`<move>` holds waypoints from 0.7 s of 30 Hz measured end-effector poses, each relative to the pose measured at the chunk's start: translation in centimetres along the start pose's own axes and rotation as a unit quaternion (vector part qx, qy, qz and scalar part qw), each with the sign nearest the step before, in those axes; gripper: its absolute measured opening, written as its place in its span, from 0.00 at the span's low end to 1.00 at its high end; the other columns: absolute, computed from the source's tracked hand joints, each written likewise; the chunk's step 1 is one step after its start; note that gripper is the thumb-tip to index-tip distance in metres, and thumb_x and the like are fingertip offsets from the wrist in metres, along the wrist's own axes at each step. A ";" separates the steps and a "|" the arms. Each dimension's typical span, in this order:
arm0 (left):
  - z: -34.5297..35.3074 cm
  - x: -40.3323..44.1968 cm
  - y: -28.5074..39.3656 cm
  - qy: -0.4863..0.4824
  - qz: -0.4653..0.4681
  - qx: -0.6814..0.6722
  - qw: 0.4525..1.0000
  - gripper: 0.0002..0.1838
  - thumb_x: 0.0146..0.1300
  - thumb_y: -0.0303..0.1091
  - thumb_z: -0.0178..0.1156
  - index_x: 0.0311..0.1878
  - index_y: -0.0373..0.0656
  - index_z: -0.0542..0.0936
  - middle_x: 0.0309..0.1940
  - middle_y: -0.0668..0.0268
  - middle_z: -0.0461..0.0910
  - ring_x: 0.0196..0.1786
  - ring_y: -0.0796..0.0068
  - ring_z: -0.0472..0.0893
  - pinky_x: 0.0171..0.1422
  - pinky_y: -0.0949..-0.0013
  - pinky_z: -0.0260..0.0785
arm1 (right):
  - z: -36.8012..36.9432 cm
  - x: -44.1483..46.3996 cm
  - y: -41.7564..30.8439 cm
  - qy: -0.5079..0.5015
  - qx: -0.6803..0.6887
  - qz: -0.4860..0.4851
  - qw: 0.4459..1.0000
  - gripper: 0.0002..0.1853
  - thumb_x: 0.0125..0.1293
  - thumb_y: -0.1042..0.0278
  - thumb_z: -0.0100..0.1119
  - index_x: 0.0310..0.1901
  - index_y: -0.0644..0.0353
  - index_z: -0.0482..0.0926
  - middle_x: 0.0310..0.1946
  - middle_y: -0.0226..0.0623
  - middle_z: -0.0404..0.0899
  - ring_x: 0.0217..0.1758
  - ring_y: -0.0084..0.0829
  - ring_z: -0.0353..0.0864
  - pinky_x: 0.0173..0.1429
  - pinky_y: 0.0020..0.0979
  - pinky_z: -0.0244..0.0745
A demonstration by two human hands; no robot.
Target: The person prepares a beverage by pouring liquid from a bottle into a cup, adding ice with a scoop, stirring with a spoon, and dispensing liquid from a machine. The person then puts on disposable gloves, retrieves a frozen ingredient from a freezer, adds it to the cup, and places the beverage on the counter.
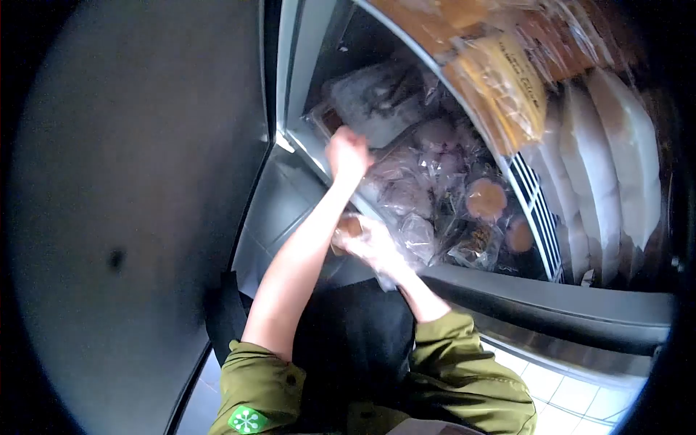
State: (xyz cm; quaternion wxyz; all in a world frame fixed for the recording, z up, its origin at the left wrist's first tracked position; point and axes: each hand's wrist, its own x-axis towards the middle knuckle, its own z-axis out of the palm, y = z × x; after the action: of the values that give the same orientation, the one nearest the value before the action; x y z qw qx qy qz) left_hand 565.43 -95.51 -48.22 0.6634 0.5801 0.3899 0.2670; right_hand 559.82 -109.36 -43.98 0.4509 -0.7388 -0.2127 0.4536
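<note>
My left hand (pixel 349 154) reaches over the rim into the cold cabinet, its fingers curled beside a frosty plastic-wrapped pack (pixel 377 101). Whether anything is in its fingers is hidden by blur. Lower down, my right hand (pixel 373 246) is closed around a small brown item in clear plastic (pixel 349 228), near the cabinet's front edge. Beyond it lie several clear bags of frosted food (pixel 406 196). A round orange-brown piece in plastic (pixel 486 199) sits farther right among them.
A white wire divider (pixel 533 210) splits the cabinet. To its right are a yellow labelled packet (pixel 504 87) and several white packs (pixel 602 167) standing on edge. A large dark door panel (pixel 138 217) fills the left. White floor tiles (pixel 573 391) show at lower right.
</note>
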 end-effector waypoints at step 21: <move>-15.2 -19.3 9.2 0.052 -0.072 0.276 0.957 0.10 0.49 0.37 0.56 0.35 0.46 0.73 0.31 0.63 0.75 0.38 0.65 0.76 0.43 0.64 0.67 | -1.0 -23.9 -17.2 0.075 0.492 -0.008 0.867 0.19 0.53 0.70 0.57 0.46 0.66 0.67 0.44 0.36 0.70 0.50 0.30 0.69 0.61 0.30 0.58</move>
State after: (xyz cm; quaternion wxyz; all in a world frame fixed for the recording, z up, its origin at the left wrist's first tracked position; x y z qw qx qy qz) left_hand 543.05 -100.82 -35.58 0.4735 0.6961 0.5237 0.1301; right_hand 550.39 -118.47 -17.53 0.7743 -0.4512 0.0666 0.4387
